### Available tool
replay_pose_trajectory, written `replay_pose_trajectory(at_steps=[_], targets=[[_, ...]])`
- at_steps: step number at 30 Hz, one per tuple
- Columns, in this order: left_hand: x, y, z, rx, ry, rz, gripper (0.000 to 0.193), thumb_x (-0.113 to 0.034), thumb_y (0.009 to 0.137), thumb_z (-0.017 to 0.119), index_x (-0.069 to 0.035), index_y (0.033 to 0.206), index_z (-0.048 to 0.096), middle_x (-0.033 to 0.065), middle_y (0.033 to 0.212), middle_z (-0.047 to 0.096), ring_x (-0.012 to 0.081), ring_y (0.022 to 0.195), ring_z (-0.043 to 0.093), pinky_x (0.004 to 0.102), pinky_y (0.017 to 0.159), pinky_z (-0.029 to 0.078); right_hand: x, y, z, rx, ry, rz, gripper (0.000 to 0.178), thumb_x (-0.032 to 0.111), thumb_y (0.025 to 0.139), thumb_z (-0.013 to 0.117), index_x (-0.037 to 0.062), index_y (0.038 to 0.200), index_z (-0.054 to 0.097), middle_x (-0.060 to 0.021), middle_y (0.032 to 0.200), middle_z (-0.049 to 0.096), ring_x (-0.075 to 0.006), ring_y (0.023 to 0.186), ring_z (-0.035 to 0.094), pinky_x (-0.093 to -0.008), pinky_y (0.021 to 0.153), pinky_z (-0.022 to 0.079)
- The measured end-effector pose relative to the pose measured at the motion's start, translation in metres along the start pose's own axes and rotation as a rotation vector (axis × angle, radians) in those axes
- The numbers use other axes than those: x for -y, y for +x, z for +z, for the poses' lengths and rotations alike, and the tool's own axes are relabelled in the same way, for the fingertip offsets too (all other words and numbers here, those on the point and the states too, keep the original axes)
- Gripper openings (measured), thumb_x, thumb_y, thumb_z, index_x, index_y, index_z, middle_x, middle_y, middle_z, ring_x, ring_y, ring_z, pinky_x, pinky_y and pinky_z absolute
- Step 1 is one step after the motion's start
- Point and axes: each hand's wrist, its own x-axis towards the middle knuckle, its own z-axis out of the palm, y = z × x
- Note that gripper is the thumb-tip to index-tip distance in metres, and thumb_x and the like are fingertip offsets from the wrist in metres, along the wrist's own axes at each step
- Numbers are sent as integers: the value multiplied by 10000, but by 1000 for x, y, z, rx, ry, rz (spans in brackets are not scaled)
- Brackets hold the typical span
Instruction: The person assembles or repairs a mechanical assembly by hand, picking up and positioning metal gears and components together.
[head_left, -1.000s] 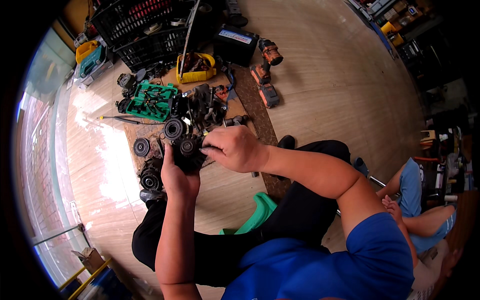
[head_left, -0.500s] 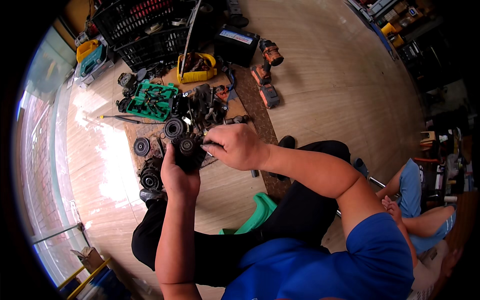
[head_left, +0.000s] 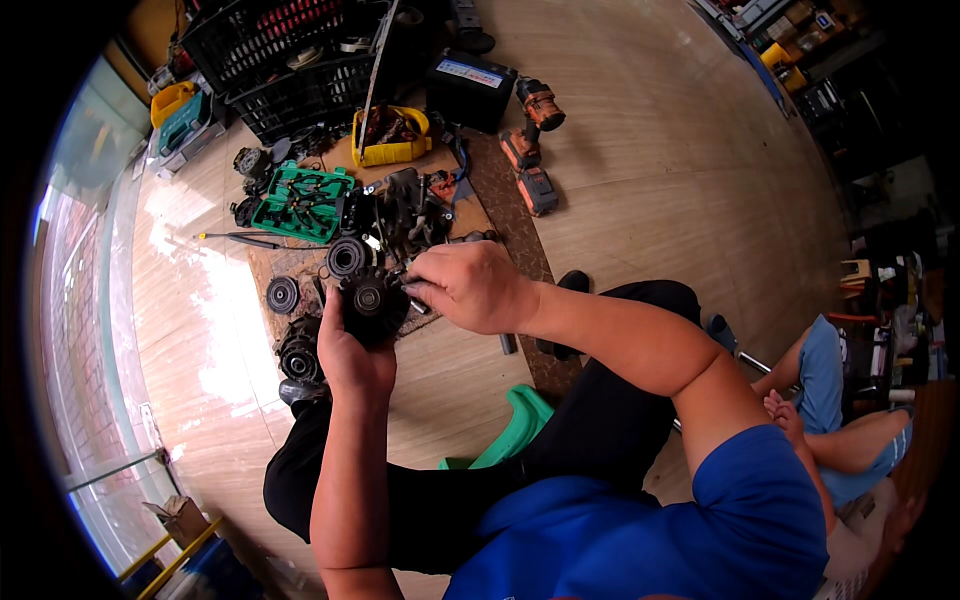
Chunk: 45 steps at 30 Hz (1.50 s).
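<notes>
Seated in black trousers and a blue shirt, I cradle a dark, round, toothed part (head_left: 368,297) just left of the frame's centre. My left hand (head_left: 354,352) grips it from below, palm up and half closed, thumb along its left side. My right hand (head_left: 468,286) is curled at the part's right edge, thumb and forefinger drawn together; whether anything sits between those fingertips I cannot tell. Just above the part lies a black ring (head_left: 347,257); to the left, a grooved disc (head_left: 283,294) rests on a brown board (head_left: 475,213). An open green case (head_left: 290,222) and a yellow tray (head_left: 395,155) sit at the upper left, below black crates (head_left: 300,97). An orange-and-black power tool (head_left: 540,106) lies at the upper centre, near a black box (head_left: 462,100). At the lower right shows another person's blue clothing (head_left: 822,372).
</notes>
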Motion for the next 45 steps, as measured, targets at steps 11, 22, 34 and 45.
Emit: replay_pose_trajectory(at_steps=[11,22,34,45], targets=[[2,0,-3,4,-2,28,333,-279,995,410,-30,1172,541,111,1098,629,261,998,615,401,891,498,10,-4,2,28,-18,68,114,124,770,696,59,813,613,-85,719,608,-284,667,623,-379,564,479],[1,0,-3,-17,13,31,357,-283,996,387,-22,1191,533,119,1112,629,269,1017,612,414,900,490,15,-9,7,13,-12,-12,132,116,761,706,55,839,620,-82,715,590,-268,650,614,-359,554,474],[7,0,-1,-9,4,44,347,-278,1004,372,-33,1199,523,110,1108,623,272,1006,612,416,890,490,20,-16,12,92,-109,-47,90,104,767,662,40,812,616,-77,661,570,-255,625,616,-359,556,490],[6,-1,-1,-36,15,7,326,-279,995,403,-35,1161,541,105,1071,631,257,978,622,405,872,505,16,-4,2,46,149,172,119,153,792,672,43,797,626,-120,715,617,-314,682,628,-397,607,493]])
